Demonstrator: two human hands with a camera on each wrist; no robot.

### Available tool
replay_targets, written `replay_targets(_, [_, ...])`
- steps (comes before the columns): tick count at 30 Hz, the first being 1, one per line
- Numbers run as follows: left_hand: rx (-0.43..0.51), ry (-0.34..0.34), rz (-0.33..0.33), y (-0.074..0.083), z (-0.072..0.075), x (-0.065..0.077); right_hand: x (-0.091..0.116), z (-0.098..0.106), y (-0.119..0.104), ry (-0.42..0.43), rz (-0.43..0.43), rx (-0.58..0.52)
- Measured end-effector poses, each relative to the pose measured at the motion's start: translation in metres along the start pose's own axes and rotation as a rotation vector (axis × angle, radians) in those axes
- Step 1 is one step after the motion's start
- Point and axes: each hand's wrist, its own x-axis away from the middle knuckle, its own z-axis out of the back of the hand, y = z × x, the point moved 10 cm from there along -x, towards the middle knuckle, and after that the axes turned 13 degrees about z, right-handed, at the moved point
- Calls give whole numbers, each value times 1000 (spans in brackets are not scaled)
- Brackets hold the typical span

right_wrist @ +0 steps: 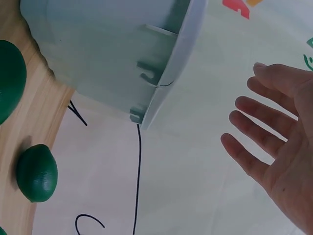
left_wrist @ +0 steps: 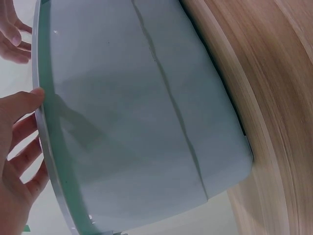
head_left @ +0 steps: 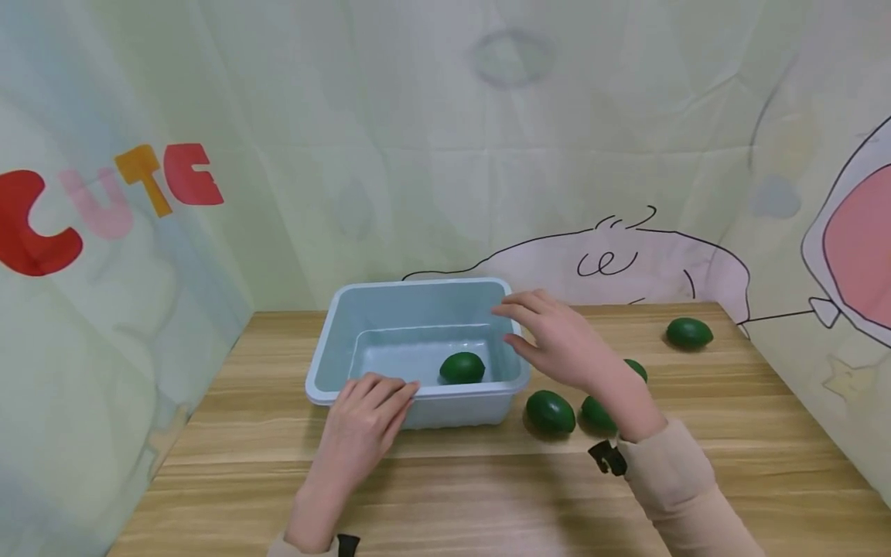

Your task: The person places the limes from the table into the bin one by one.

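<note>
A light blue plastic basin [head_left: 459, 391] stands on the table with one dark green, lemon-shaped fruit [head_left: 462, 368] in its front right part. My left hand [head_left: 360, 422] grips the front rim. In the left wrist view its thumb lies on the outer side of the rim and the fingers are behind it. Over the basin's right rim hovers my right hand [head_left: 560, 344], fingers spread and holding nothing; the right wrist view shows its fingers [right_wrist: 254, 132] apart from the basin wall [right_wrist: 98, 63]. Beside the basin lies a green fruit [head_left: 550, 411], near the right forearm.
Two more green fruits, a front one [head_left: 596, 415] and a back one [head_left: 636, 369], are partly hidden by the right arm. Another green fruit [head_left: 689, 333] lies at the back right of the wooden table [head_left: 487, 495]. A printed curtain [head_left: 418, 155] hangs behind.
</note>
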Motion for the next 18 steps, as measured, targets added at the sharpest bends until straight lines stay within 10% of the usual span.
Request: replay_targets(18, [4,15,-5,1,1,-1,34,-5,9,87,-55,-6])
